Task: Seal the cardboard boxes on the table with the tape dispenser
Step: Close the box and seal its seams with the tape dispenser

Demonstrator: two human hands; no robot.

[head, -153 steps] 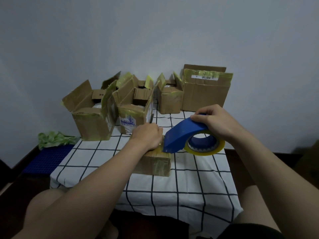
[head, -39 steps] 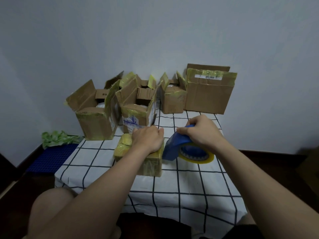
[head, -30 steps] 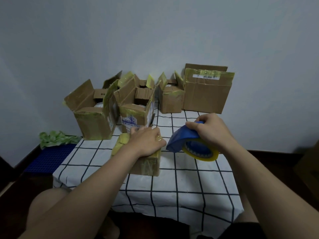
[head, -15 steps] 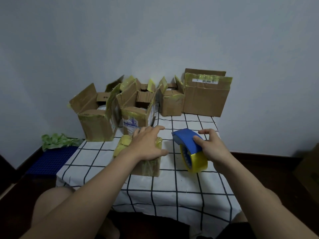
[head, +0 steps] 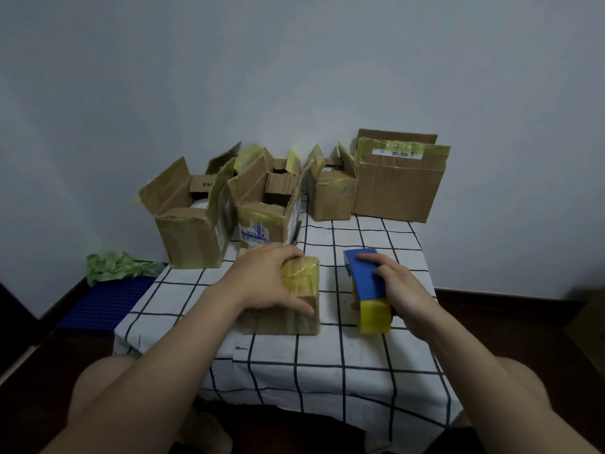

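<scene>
Near the middle of the table (head: 370, 237) sits one small cardboard box (head: 302, 291), closed, its top and front wrapped in glossy yellowish tape. The left hand (head: 262, 280) grips it, fingers bent over the top and thumb pressed on the near face. Just beside it toward the right edge stands the single tape dispenser (head: 365, 283), a blue cover over a yellow roll, held by the right hand (head: 404, 291) with the index finger along the cover and the other fingers curled against its side. Along the far edge stand four more: a left open box (head: 190, 239), a middle open box (head: 265, 221), a smaller open box (head: 330, 199) and a larger labelled box (head: 397, 191).
</scene>
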